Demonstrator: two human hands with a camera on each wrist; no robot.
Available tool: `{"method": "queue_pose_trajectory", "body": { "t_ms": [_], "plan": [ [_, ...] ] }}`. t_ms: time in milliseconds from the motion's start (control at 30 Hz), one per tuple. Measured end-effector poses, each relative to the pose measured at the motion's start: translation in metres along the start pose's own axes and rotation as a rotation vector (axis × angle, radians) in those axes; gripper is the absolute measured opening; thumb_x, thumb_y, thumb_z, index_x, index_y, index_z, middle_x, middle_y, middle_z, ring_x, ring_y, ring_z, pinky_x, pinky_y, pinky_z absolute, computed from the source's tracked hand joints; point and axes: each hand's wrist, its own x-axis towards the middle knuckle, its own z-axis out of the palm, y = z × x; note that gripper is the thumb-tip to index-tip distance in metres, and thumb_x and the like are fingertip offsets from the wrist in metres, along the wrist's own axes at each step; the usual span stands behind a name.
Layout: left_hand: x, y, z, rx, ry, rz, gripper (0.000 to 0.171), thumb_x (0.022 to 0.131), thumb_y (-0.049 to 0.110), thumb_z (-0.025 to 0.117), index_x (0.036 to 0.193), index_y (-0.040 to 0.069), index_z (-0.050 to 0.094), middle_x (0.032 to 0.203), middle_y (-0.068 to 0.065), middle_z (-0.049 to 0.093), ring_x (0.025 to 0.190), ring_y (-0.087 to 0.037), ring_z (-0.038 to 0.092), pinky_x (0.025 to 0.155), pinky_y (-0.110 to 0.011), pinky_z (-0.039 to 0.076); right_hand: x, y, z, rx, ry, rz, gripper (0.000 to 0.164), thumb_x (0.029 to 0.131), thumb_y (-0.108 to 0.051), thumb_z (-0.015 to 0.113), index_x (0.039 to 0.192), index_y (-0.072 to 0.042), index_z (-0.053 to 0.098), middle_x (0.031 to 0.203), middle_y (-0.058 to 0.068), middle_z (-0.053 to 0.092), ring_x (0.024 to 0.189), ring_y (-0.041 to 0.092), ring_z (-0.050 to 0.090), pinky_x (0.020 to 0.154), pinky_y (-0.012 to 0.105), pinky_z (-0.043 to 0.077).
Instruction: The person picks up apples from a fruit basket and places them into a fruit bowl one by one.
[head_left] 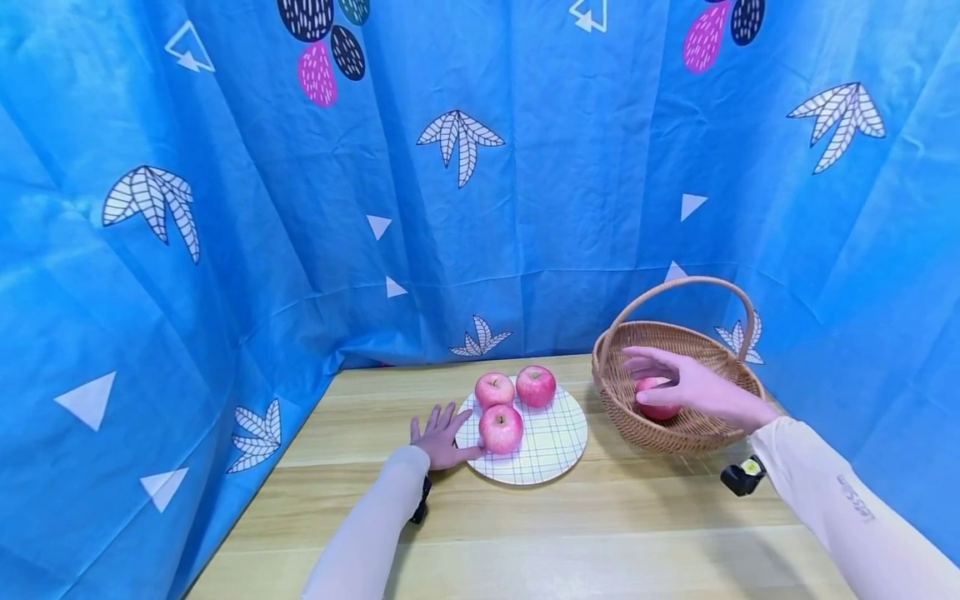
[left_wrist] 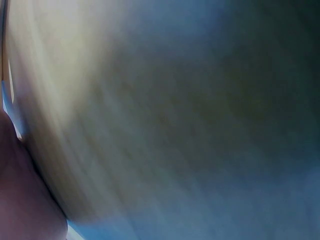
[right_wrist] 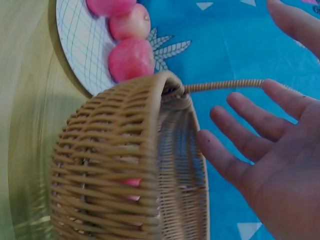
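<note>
My left hand (head_left: 442, 442) lies with spread fingers at the left rim of a round checked plate (head_left: 555, 442), its thumb beside the front apple (head_left: 501, 429). Behind that apple, a paler apple (head_left: 494, 389) and a redder apple (head_left: 536, 386) sit on the plate. At the right, my right hand (head_left: 678, 382) is over a wicker basket (head_left: 637, 429) with nothing in its grasp. Its fingers (right_wrist: 245, 132) are apart and slightly bent in the right wrist view. Inside the basket lies a red apple (head_left: 658, 400), partly hidden by the hand.
The basket's arched handle (head_left: 686, 282) rises above its rim. Everything stands on a light wooden table (head_left: 525, 533). A blue patterned curtain (head_left: 570, 208) encloses the back and both sides. The left wrist view is mostly a dark blur.
</note>
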Motion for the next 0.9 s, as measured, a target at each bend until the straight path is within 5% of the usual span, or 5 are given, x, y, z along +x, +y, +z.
{"method": "queue_pose_trajectory", "body": {
  "t_ms": [400, 900],
  "plan": [
    [-0.003, 0.002, -0.003, 0.009, -0.007, 0.001, 0.103, 0.076, 0.093, 0.041, 0.161, 0.038, 0.019, 0.171, -0.004, 0.007, 0.157, -0.034, -0.002, 0.118, -0.071, -0.005, 0.001, 0.023, -0.014, 0.019, 0.031, 0.002, 0.063, 0.098, -0.025, 0.066, 0.154, -0.022, 0.038, 0.149, 0.01, 0.051, 0.137, 0.043, 0.045, 0.098, 0.019, 0.047],
    [0.007, -0.006, 0.008, 0.029, 0.008, -0.01, 0.106, 0.072, 0.098, 0.038, 0.16, 0.042, 0.019, 0.171, -0.001, 0.006, 0.157, -0.032, -0.004, 0.118, -0.07, -0.006, 0.002, 0.043, -0.024, -0.054, 0.149, 0.043, 0.057, 0.102, -0.032, 0.061, 0.153, -0.015, 0.042, 0.149, 0.015, 0.053, 0.139, 0.037, 0.046, 0.097, 0.01, 0.039]
  ]
}}
